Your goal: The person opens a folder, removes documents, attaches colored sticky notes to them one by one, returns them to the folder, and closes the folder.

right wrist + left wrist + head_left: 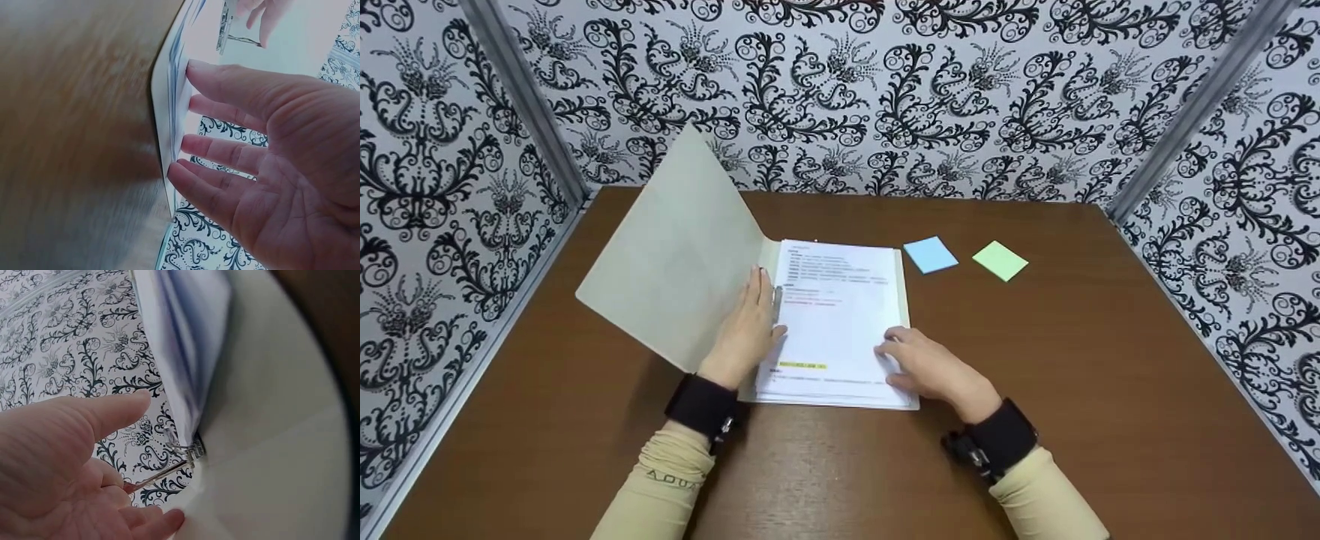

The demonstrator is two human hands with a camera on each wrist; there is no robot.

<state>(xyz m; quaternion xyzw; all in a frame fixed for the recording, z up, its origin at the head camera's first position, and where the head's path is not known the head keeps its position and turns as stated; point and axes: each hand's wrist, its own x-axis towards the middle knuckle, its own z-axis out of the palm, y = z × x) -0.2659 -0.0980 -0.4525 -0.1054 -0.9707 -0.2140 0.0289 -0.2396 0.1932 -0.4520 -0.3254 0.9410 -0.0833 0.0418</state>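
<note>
From where I stand, a pale folder (682,247) lies spread near the middle of the brown table (1095,352), its front cover lifted and tilting up toward the left. On its right half sits a stack of printed sheets (840,337), with dark lines at the top, a few red ones below and a yellow-marked line near the bottom. A metal clip (195,450) sits at the spine, by the edge of the sheets, and a thin lever (163,475) sticks out from it.

The left hand (744,322) is against the inside of the cover, beside the spine, its fingers mostly extended and the thumb held apart; its fingers meet the end of the lever. The right hand (930,366) has its fingers spread loosely, tips resting on the right edge of the sheets without clamping them.

Past the folder, to the right, lie a blue paper square (931,255) and, near it, a green paper square (1000,261). Both wrists wear black bands (1001,439) over yellowish sleeves (1050,491). Black-and-white scrolled panels (855,97) rise around the table.
</note>
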